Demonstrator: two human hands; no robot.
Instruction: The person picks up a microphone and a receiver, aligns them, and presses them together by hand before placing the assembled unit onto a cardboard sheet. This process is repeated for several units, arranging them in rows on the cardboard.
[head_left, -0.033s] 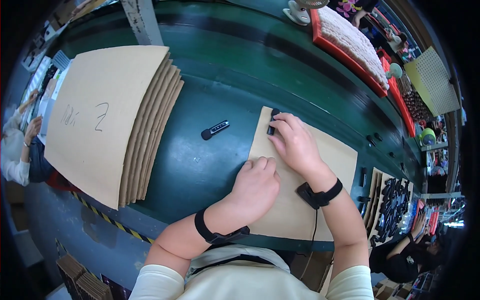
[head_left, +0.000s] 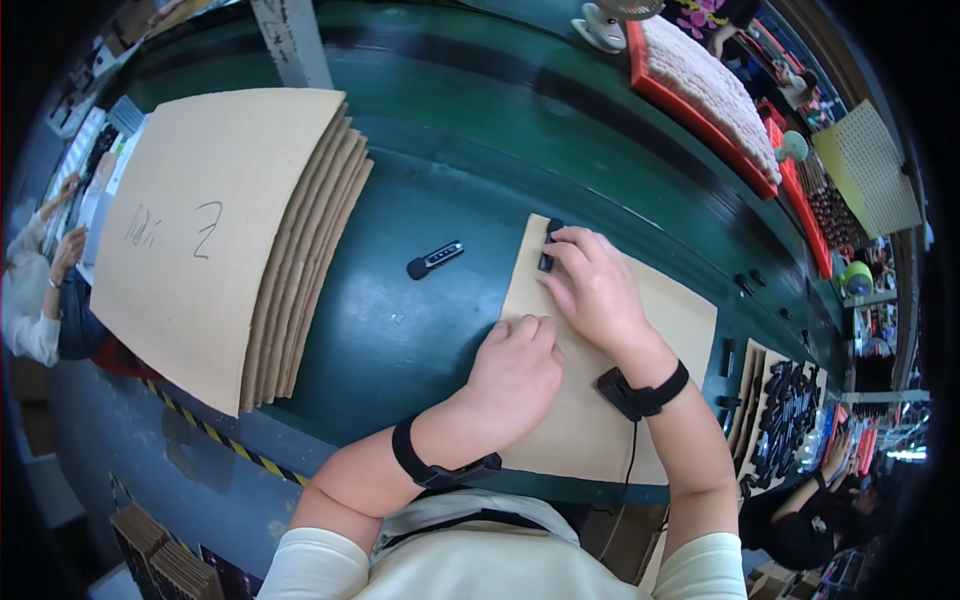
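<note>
At the far left corner of a flat brown cardboard sheet point(head_left: 640, 410), my right hand point(head_left: 600, 285) holds a small black clip-on microphone point(head_left: 547, 262) between thumb and fingertips; its dark foam tip points away from me. My left hand point(head_left: 515, 375) rests at the sheet's left edge with its fingers curled in. Whatever those fingers may hold is hidden beneath them. Another black microphone point(head_left: 436, 259), with a round foam head and a row of small marks along its body, lies on the green table point(head_left: 400, 350) left of the sheet.
A tall stack of cardboard sheets point(head_left: 190, 240) stands on the left. To the right, many black microphones point(head_left: 785, 420) lie heaped on cardboard, with loose ones point(head_left: 743, 284) farther back. A red tray of pale foam pieces point(head_left: 700, 90) sits at the back right. Other people work at both sides.
</note>
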